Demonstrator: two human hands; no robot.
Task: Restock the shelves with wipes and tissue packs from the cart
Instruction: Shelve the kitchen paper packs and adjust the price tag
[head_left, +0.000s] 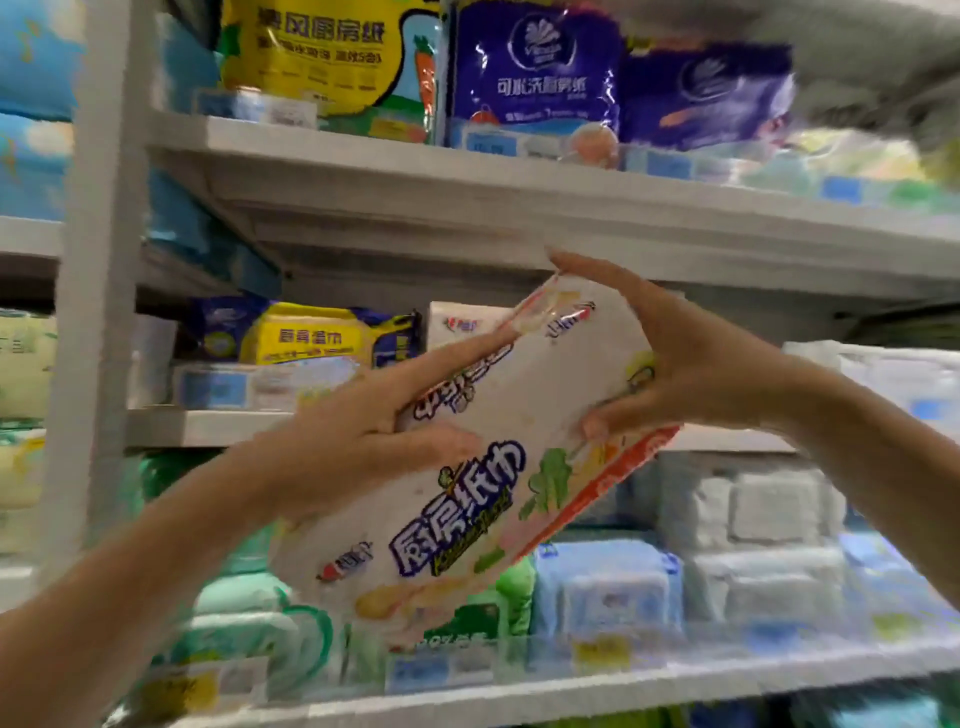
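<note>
Both arms raised; left hand (363, 436), right hand (685, 364) pinch tissue pack (493, 499), thumbs against fingers.

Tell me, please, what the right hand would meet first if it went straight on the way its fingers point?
Probably the front lip of the upper shelf: the right hand, gripping the white tissue pack, points its fingers up and left, just below it. Depth is unclear.

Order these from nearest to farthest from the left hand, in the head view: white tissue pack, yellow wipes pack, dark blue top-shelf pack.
1. white tissue pack: held in the left hand itself.
2. yellow wipes pack: on the middle shelf, just above the hand.
3. dark blue pack: on the top shelf, high to the right.
</note>
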